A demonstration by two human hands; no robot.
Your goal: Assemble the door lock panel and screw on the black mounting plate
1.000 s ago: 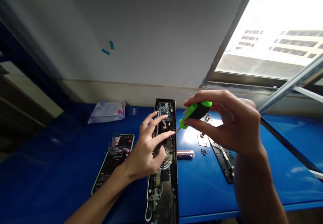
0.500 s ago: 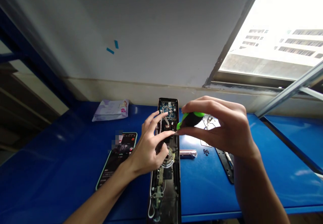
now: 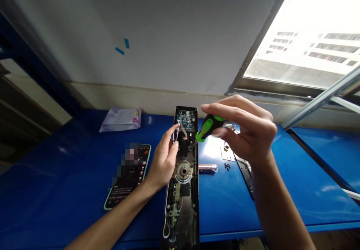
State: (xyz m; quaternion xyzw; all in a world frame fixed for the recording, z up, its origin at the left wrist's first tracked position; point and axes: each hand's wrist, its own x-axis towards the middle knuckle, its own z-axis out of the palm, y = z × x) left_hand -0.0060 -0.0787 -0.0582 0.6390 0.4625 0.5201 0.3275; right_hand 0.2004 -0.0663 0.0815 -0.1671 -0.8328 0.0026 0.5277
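Note:
A long black electronic door lock (image 3: pixel 184 197) lies with its inside exposed, a blue circuit board (image 3: pixel 187 119) at its far end and a round metal hub (image 3: pixel 184 172) near the middle. My left hand (image 3: pixel 163 161) grips the lock's left rim, thumb over the edge and index finger by a white wire; its other fingers are partly hidden. In my right hand (image 3: pixel 247 130) is a green-and-black screwdriver (image 3: pixel 210 126), slanted down to the left. Its tip is over the lock's right side; whether it touches a screw is too small to tell.
Left of the lock lie a phone (image 3: pixel 128 184) with its screen lit and a lilac packet (image 3: pixel 120 119). To the right are a wrapped bar (image 3: pixel 207 168), small dark screws (image 3: pixel 227 166), a thin plate (image 3: pixel 227 154) and a black strip (image 3: pixel 247 180), partly behind my right arm.
My left hand has drawn back from the screwdriver's tip to the lock's left rim, uncovering the hub. My right hand keeps the screwdriver, its handle now turned and shown more.

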